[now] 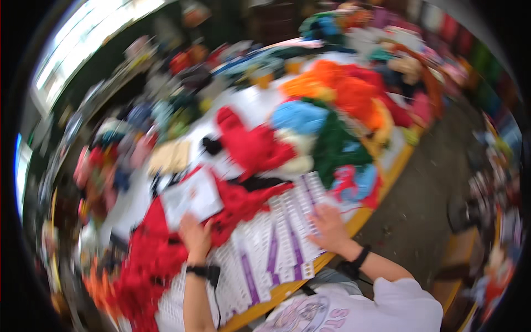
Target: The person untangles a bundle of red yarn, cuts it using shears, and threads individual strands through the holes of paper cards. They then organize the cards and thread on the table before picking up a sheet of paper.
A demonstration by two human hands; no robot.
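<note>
My left hand [195, 237] rests over a spread of red knitted or crocheted fabric [149, 246], fingers stretched out and thumb apart. Its fingertips meet the lower edge of a white square sheet [191, 198] lying on that fabric; I cannot tell whether they touch it. Flat and open, my right hand [330, 228] lies at the right end of a fanned row of white printed strips with purple bands [271, 249]. Both wrists wear black bands. Motion blur softens the whole picture.
Beyond my hands lie a red knitted piece [251, 144], light blue yarn [300, 117], dark green yarn [340, 146] and orange yarn [337, 83]. A tan flat pad [170, 157] sits left. The table's yellow edge [354, 224] runs diagonally beside me. Coloured heaps crowd the far left.
</note>
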